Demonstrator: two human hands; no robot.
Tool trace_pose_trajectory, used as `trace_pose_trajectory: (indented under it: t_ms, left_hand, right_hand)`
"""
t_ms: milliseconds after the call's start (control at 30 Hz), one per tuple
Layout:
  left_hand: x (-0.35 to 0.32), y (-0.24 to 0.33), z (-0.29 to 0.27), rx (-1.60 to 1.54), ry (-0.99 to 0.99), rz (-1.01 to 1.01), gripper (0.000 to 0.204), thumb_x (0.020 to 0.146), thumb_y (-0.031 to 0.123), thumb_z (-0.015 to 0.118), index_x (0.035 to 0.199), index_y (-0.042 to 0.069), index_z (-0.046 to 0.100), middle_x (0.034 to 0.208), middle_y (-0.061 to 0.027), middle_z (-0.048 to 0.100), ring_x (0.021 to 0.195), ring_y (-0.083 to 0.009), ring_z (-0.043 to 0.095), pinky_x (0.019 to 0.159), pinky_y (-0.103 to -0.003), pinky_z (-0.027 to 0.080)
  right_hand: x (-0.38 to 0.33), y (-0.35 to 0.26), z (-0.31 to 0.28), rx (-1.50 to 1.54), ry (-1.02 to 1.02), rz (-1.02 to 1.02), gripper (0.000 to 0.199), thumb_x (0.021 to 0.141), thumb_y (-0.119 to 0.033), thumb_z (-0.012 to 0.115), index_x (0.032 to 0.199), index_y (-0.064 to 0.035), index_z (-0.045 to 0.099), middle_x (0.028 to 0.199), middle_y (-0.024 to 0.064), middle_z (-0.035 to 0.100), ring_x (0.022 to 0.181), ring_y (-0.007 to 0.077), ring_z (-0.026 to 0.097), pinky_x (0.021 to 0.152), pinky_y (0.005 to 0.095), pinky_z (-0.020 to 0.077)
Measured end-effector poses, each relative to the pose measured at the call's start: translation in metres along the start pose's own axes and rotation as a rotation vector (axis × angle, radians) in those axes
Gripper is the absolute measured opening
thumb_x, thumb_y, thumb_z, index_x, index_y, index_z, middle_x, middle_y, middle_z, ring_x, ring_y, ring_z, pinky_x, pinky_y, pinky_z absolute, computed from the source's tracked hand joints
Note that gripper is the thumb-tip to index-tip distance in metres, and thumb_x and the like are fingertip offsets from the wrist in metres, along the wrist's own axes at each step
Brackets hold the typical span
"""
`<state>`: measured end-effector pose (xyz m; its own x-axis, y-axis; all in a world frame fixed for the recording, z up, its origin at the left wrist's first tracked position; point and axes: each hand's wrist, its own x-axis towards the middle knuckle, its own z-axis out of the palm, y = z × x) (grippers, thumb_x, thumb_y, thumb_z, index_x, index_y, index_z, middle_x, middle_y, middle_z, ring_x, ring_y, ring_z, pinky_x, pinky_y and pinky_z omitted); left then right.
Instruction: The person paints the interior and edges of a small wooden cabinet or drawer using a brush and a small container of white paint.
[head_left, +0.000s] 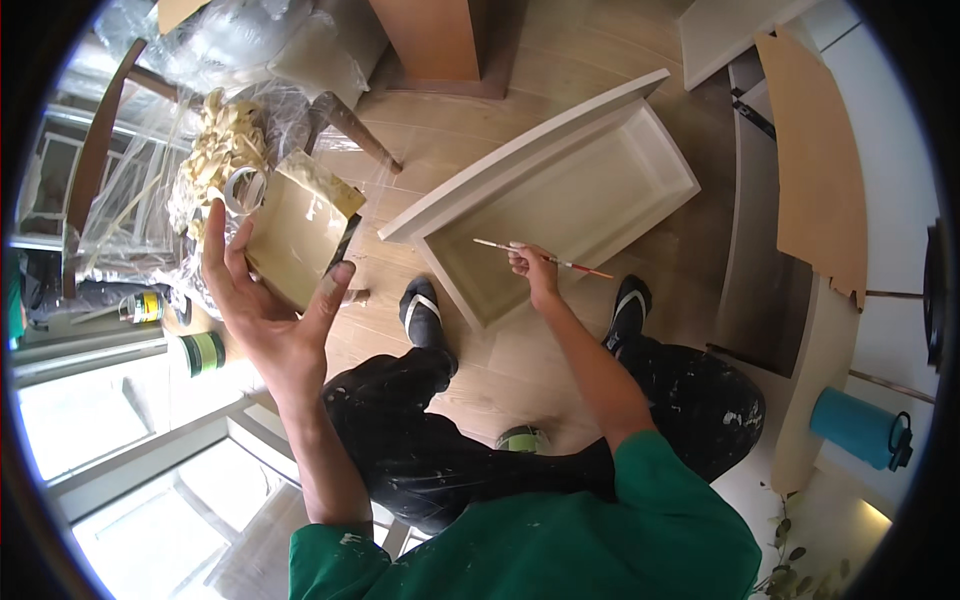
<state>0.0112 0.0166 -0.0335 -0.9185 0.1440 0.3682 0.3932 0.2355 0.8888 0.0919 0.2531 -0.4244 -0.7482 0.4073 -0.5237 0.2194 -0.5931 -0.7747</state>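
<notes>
A cut-open container [300, 230] with cream paint smeared inside sits in my left hand [280, 325], fingers along one side and thumb at the other. In my right hand [535, 268] I pinch a thin paintbrush [585, 269] with a red handle; its pale tip points left. The brush is above the near side of a pale drawer [565, 205], which lies open side up on the floor, its long front panel [530, 150] on the far left side. Whether the brush tip touches the drawer cannot be told.
At the left are a plastic-wrapped chair [100, 150], crumpled masking tape [228, 140], a tape roll [245, 190] and a green-labelled can [203, 353]. Another can [522, 438] stands between my legs. Cardboard [815, 160] and a blue bottle [855, 428] are at right.
</notes>
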Motion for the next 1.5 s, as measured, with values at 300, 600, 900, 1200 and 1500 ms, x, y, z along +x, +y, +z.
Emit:
trace_pose_trajectory:
  t_ms: [300,600,900,1200,1500]
  left_hand:
    - [0.001,-0.005,-0.013,0.080,0.009,0.067,0.107,0.074,-0.005,0.086,0.161,0.007,0.025,0.140,-0.0166,0.051,0.125,-0.0244,0.057,0.106,-0.038,0.050]
    - [0.003,-0.029,-0.017,0.083,-0.008,0.037,0.113,0.073,0.008,0.091,0.161,0.005,0.022,0.141,-0.0170,0.048,0.129,-0.0256,0.052,0.108,-0.039,0.048]
    - [0.004,-0.040,-0.026,0.159,0.030,0.024,0.112,0.074,0.012,0.092,0.162,0.004,0.023,0.140,-0.0182,0.052,0.128,-0.0260,0.054,0.107,-0.039,0.049]
    - [0.002,-0.041,-0.027,0.156,0.038,0.008,0.111,0.074,0.010,0.091,0.162,0.004,0.023,0.140,-0.0179,0.052,0.130,-0.0262,0.054,0.109,-0.038,0.046]
    - [0.000,-0.043,-0.027,0.223,0.039,0.019,0.102,0.078,0.023,0.088,0.161,0.009,0.028,0.136,-0.0187,0.054,0.133,-0.0326,0.054,0.112,-0.050,0.048]
  right_hand:
    - [0.027,0.035,0.026,-0.183,-0.001,-0.091,0.019,0.097,-0.014,0.066,0.109,-0.0049,0.076,0.097,0.0034,0.077,0.085,0.0079,0.068,0.069,0.0231,0.0515]
    - [0.051,0.082,0.044,-0.197,-0.009,-0.230,0.017,0.096,-0.008,0.066,0.106,0.0006,0.077,0.091,0.0034,0.076,0.083,0.0087,0.065,0.070,0.0241,0.0496]
    - [0.060,0.114,0.048,-0.279,0.035,-0.345,0.016,0.095,-0.008,0.068,0.104,0.0036,0.075,0.084,0.0032,0.072,0.078,0.0093,0.061,0.072,0.0262,0.0486]
    - [0.063,0.122,0.053,-0.325,0.055,-0.343,0.019,0.094,-0.016,0.073,0.102,0.0009,0.076,0.076,0.0054,0.069,0.073,0.0109,0.061,0.069,0.0282,0.0497]
    - [0.067,0.137,0.058,-0.212,0.045,-0.325,0.022,0.096,-0.017,0.072,0.105,0.0018,0.075,0.076,0.0049,0.068,0.071,0.0102,0.059,0.068,0.0281,0.0490]
